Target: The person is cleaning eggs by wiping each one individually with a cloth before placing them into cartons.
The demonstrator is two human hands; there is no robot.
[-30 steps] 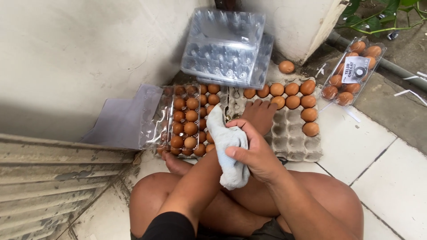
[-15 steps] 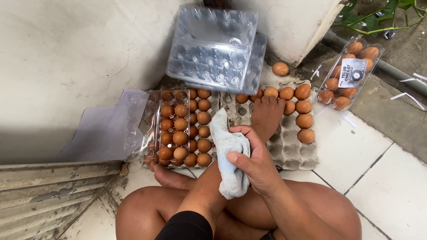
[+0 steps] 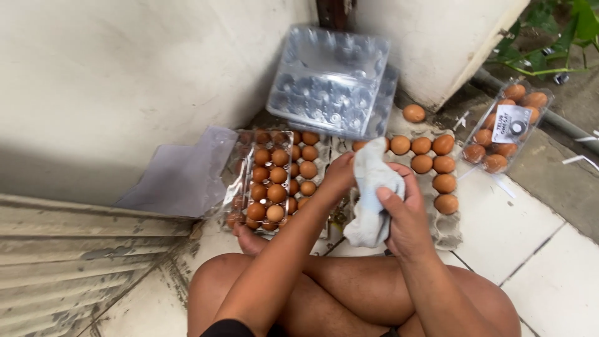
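I sit cross-legged on the floor with a crumpled white cloth (image 3: 373, 200) held up between both hands. My right hand (image 3: 405, 215) grips its lower right side, thumb pressed on the front. My left hand (image 3: 340, 176) curls around its upper left edge; whatever lies inside the cloth is hidden. Just beyond the hands lies a grey pulp egg tray (image 3: 448, 236) with brown eggs (image 3: 444, 183) along its far and right sides. To the left is an open clear plastic carton (image 3: 269, 181) full of brown eggs.
A stack of empty clear egg cartons (image 3: 331, 81) leans in the wall corner. One loose egg (image 3: 413, 113) lies beside it. A closed, labelled carton of eggs (image 3: 506, 132) sits at right near a pipe and plants. A concrete wall and step run along the left.
My left hand has drawn back from the pulp tray to the cloth. The cloth has risen and both hands now meet on it. The camera has shifted slightly.
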